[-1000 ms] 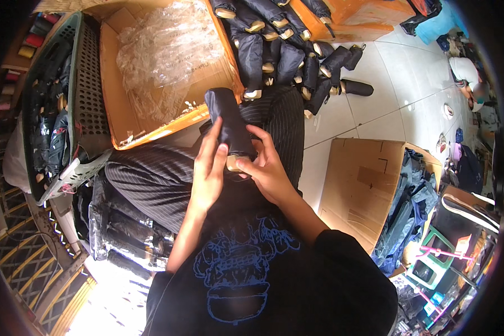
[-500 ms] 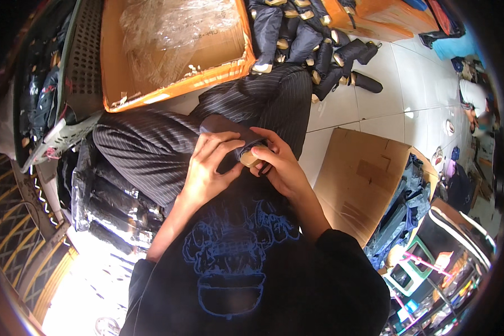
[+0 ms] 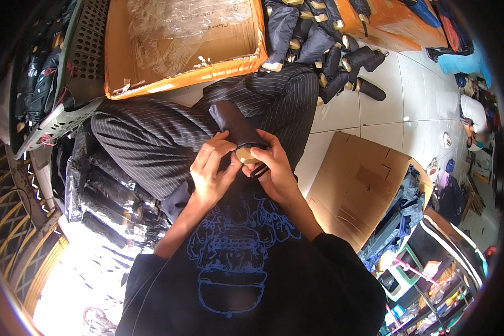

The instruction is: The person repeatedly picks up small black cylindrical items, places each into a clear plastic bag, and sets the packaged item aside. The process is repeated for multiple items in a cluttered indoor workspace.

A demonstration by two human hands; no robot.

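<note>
A dark folding umbrella (image 3: pixel 232 120) in a cloth sleeve lies between my hands over my lap, its tan handle end (image 3: pixel 246 155) toward me. My right hand (image 3: pixel 275 171) is closed round the handle end, the thumb pressing on the tan face, and a black strap loop (image 3: pixel 257 169) hangs by its fingers. On the other side, my left hand (image 3: pixel 213 168) pinches near the sleeve's edge by the handle; its fingertips partly hide what they grip. The sleeve's far end points away, up and to the left.
Ahead stands an open cardboard box (image 3: pixel 185 84) with clear plastic inside. Several similar dark umbrellas (image 3: pixel 313 45) lie piled on the tiles beside it. At right is a carton (image 3: pixel 355 185) holding blue packets; at left, a perforated crate (image 3: pixel 84 67) and plastic-wrapped bundles (image 3: pixel 106 196).
The umbrella has turned more upright in my hands, so more of its sleeve shows beyond them. My left fingers have shifted from over the sleeve down to its edge near the handle.
</note>
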